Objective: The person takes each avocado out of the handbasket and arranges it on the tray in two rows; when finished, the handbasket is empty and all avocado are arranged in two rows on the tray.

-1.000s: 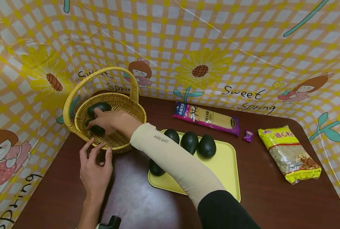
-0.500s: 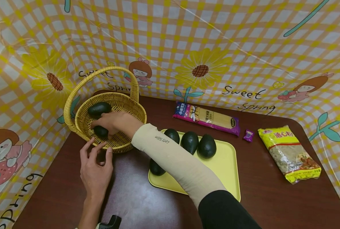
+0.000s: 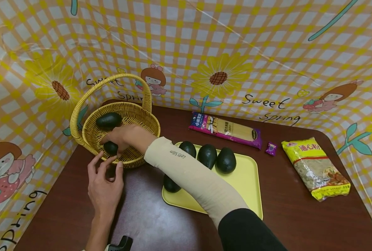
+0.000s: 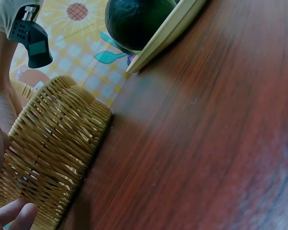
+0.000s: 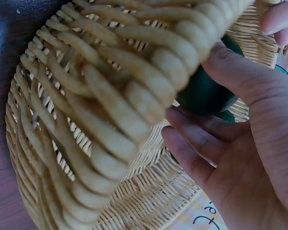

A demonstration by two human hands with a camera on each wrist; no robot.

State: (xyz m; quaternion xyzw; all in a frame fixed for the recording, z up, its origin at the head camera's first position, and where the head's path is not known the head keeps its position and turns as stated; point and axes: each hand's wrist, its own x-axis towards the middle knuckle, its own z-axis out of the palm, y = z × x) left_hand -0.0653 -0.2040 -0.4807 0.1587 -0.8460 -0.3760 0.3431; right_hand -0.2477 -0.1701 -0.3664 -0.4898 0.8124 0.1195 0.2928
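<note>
In the head view, my right hand [image 3: 121,137] reaches down into a yellow wicker basket [image 3: 142,162] with a tall handle. It grips a dark green avocado [image 3: 111,148]; the right wrist view shows the thumb on one side of this avocado [image 5: 206,93] and fingers below it. Just behind lies another avocado [image 3: 109,120] inside the basket. My left hand [image 3: 106,186] holds the basket's near rim with bent fingers. From the left wrist, some of its fingertips [image 4: 24,215] show against the woven outer wall.
A yellow tray [image 3: 243,188] with several avocados [image 3: 226,160] stands right of the basket, partly under my right arm. Farther back lie a purple noodle pack [image 3: 226,130] and a small purple packet [image 3: 271,149]. A yellow pasta bag [image 3: 316,169] is at the right.
My right hand has drawn away from the rear avocado and moved slightly right and toward me, with the near avocado shifting along. My left hand has stayed at the rim.
</note>
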